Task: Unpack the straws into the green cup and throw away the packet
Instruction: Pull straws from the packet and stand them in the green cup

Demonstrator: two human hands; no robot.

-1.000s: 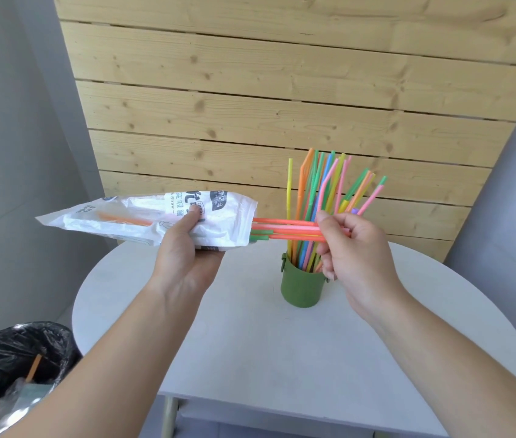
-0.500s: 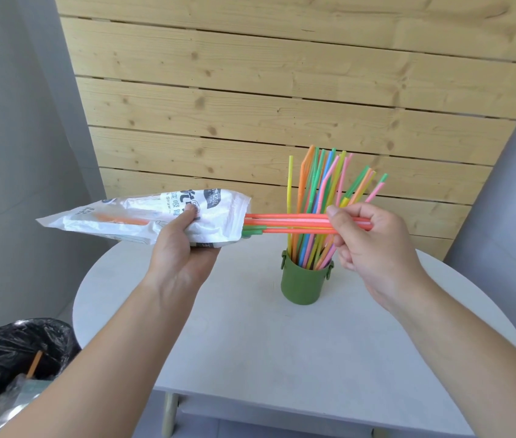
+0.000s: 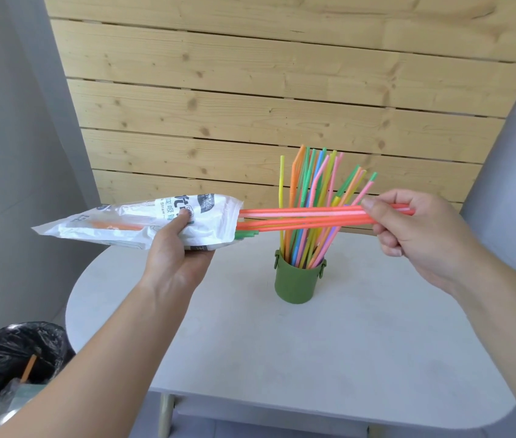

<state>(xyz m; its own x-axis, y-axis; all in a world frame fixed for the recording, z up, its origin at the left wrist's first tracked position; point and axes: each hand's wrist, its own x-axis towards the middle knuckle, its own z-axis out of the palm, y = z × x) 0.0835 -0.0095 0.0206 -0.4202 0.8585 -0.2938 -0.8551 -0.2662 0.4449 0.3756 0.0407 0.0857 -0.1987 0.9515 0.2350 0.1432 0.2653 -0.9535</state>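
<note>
Head view, items as showing. Left hand [image 3: 177, 254]: fingers clenched around a white printed packet [image 3: 143, 219], thumb lying on top, holding it in the air over the worktop's left edge, its open mouth facing right. Right hand [image 3: 414, 238]: fingers pinching a bunch of orange and pink straws [image 3: 301, 216], thumb pressing on top of them. Those straws are lying level in the air, spanning from the packet's mouth to the right hand and crossing in front of the straws in the cup; their near ends are sitting just inside or at the mouth, which of the two cannot be told. Short green straw ends [image 3: 245, 234] are poking out of the mouth below them, and an orange straw [image 3: 114, 226] is showing through the packet's clear side. Green cup [image 3: 298, 281]: standing upright near the middle of the white round worktop [image 3: 313, 358], toward its far edge, carrying a fan of upright straws [image 3: 316, 184] in yellow, orange, green, blue and pink. Black-lined bin [image 3: 7, 358]: sitting on the floor beyond the worktop's near left edge. Wooden plank wall [image 3: 250, 90]: standing behind the worktop.
</note>
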